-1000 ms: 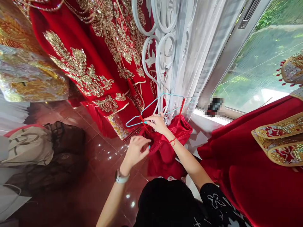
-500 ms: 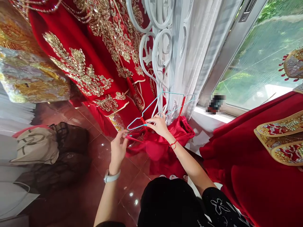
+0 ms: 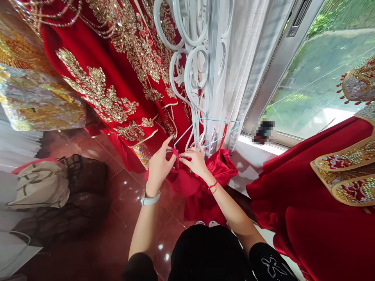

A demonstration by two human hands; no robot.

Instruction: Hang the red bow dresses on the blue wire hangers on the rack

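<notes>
A shiny red tiled floor (image 3: 123,222) catches small bright spots of light; a white scrolled metal stand (image 3: 188,72) rises beside a pale curtain (image 3: 249,50). Rightward, a window (image 3: 316,74) in a grey metal frame (image 3: 274,66) shows greenery; its sill (image 3: 248,140) gleams above a white wall (image 3: 247,164).

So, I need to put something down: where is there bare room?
Bare floor tiles show between the dark bag and the left forearm. It is crowded at the blue hanger: left hand, right hand, red garment and white scrollwork cluster there.

Likely dress shop; sequinned garments (image 3: 117,66)
</notes>
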